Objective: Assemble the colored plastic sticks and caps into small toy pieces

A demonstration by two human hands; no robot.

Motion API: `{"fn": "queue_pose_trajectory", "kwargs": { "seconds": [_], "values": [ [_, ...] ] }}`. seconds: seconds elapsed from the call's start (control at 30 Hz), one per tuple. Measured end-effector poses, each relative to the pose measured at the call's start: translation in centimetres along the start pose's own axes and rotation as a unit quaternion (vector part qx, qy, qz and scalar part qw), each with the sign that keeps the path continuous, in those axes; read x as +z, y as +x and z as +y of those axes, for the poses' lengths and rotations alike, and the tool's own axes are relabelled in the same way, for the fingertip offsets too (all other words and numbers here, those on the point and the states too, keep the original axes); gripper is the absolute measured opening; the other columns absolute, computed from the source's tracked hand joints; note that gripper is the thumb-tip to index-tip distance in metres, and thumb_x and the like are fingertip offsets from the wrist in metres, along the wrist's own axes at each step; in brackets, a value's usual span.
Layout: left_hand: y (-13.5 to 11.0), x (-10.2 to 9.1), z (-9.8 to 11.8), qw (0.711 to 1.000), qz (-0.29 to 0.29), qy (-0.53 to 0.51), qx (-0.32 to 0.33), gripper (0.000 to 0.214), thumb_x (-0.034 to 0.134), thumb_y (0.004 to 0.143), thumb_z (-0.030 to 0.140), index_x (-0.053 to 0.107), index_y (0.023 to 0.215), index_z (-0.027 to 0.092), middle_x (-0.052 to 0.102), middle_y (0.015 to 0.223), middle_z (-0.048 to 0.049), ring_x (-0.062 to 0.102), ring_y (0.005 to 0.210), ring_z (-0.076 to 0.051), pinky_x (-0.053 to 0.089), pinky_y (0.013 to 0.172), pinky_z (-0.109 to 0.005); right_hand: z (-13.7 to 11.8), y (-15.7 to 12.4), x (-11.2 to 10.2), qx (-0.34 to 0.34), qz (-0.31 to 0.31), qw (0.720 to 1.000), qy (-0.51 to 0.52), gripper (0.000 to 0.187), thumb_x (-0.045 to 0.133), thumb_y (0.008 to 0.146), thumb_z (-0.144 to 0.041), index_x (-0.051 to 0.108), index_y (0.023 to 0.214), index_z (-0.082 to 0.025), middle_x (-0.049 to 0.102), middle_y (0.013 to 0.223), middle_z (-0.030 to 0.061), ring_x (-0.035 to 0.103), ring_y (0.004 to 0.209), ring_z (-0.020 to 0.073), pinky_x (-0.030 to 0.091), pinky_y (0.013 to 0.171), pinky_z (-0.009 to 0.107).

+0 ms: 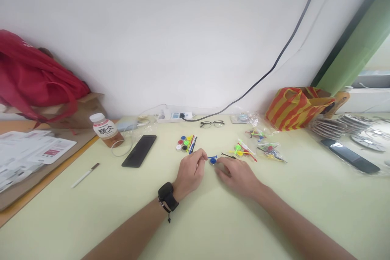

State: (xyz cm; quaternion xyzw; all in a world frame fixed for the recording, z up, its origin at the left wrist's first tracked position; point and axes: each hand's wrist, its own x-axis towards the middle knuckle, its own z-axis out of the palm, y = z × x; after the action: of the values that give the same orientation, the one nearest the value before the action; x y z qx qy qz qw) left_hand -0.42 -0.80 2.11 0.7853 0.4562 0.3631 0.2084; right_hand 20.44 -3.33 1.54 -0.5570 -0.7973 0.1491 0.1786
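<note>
At the middle of the frame, on the table, the left hand sits just left of a small disc and the right hand just right of it. Behind the left hand lies a cluster of discs and sticks, and behind the right a second heap. Further left are a phone, a bottle and, nearer, a pen. Glasses and a power strip lie by the wall. A carrier bag stands at the right.

White wall, black cable, pale yellow-green table.
</note>
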Motion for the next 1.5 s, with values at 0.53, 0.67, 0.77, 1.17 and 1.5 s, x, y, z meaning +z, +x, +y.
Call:
{"fn": "queue_pose_trajectory", "kwargs": {
  "seconds": [0.53, 0.67, 0.77, 1.17, 1.5],
  "values": [
    [1.0, 0.8, -1.6, 0.984, -0.081, -0.156, -0.02, 0.023, 0.052, 0.1, 0.032, 0.071, 0.102, 0.019, 0.068, 0.089, -0.003, 0.053, 0.071, -0.015, 0.039, 0.063, -0.027, 0.7, 1.2, 1.0, 0.018, 0.081, 0.933, 0.351, 0.025, 0.051, 0.096, -0.043, 0.061, 0.093, -0.02, 0.057, 0.072, -0.0007, 0.05, 0.061, 0.0146, 0.039, 0.057, 0.027],
    [0.9, 1.2, -1.7, 0.993, -0.053, -0.105, -0.006, 0.022, 0.054, 0.098, 0.029, 0.073, 0.101, 0.02, 0.071, 0.094, -0.0048, 0.056, 0.072, -0.016, 0.043, 0.065, -0.028, 1.1, 1.7, 1.3, 0.065, 0.063, 0.91, 0.404, 0.023, 0.058, 0.09, -0.041, 0.063, 0.087, -0.019, 0.053, 0.063, -0.0033, 0.048, 0.054, 0.0135, 0.037, 0.053, 0.026],
    [0.8, 1.3, -1.6, 0.996, -0.046, -0.072, -0.001, 0.022, 0.052, 0.098, 0.028, 0.073, 0.099, 0.021, 0.071, 0.093, -0.0047, 0.057, 0.07, -0.016, 0.044, 0.065, -0.029, 1.4, 1.8, 1.3, 0.091, 0.067, 0.906, 0.408, 0.02, 0.06, 0.086, -0.037, 0.065, 0.084, -0.018, 0.056, 0.063, -0.0025, 0.049, 0.055, 0.0135, 0.038, 0.054, 0.026],
    [0.4, 1.2, -1.5, 0.999, -0.043, -0.017, 0.003, 0.027, 0.049, 0.1, 0.026, 0.071, 0.115, 0.023, 0.073, 0.102, -0.0059, 0.065, 0.088, -0.02, 0.051, 0.075, -0.03, 1.6, 1.8, 1.4, 0.043, 0.078, 0.94, 0.331, 0.025, 0.054, 0.092, -0.038, 0.068, 0.088, -0.018, 0.067, 0.078, 0.0043, 0.061, 0.071, 0.0188, 0.047, 0.066, 0.03],
    [0.3, 0.9, -0.7, 0.996, -0.042, 0.041, 0.068, 0.025, 0.049, 0.096, 0.013, 0.071, 0.104, 0.024, 0.073, 0.104, -0.0051, 0.064, 0.101, -0.023, 0.049, 0.093, -0.04, 1.6, 1.7, 1.7, 0.047, 0.085, 0.946, 0.31, 0.024, 0.051, 0.092, -0.036, 0.067, 0.087, -0.019, 0.07, 0.08, 0.0055, 0.063, 0.074, 0.0202, 0.049, 0.066, 0.03]
  ]
}}
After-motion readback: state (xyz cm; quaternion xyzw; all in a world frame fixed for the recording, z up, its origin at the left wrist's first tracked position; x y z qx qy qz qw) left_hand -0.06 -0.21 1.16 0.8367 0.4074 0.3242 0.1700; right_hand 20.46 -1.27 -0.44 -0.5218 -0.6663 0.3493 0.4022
